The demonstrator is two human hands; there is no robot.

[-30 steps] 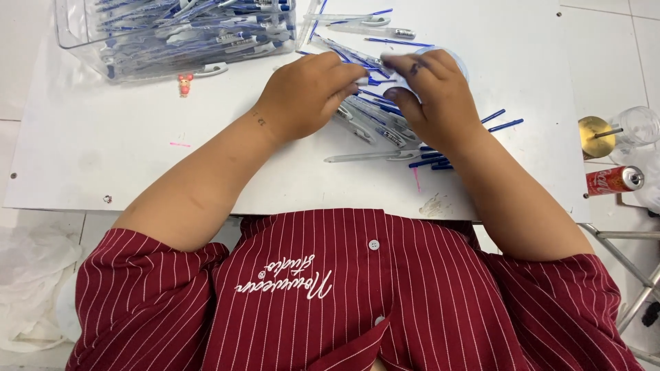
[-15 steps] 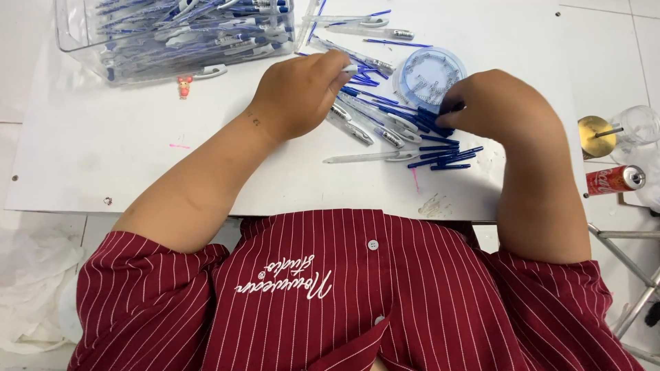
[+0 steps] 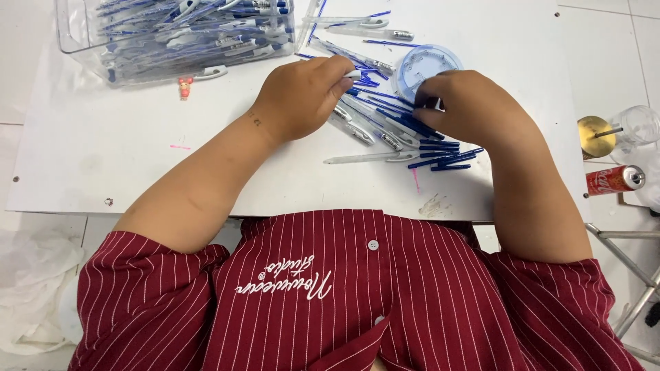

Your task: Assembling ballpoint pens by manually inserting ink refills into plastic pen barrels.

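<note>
Resting on a loose pile of pen parts (image 3: 385, 127) at the upper middle of the frame, the left hand (image 3: 302, 96) curls its fingers around a clear pen barrel (image 3: 352, 73), pinching it at the fingertips. The right hand (image 3: 471, 110), just right of centre, has its fingers bent down onto the blue refills (image 3: 440, 154); whether it pinches one I cannot tell. A round clear tub (image 3: 421, 65) sits between and just above the hands. In the upper left, a clear plastic bin (image 3: 179, 38) holds many finished pens. All lie on a white table (image 3: 137, 165). At the right edge stands a red can (image 3: 614, 180).
</note>
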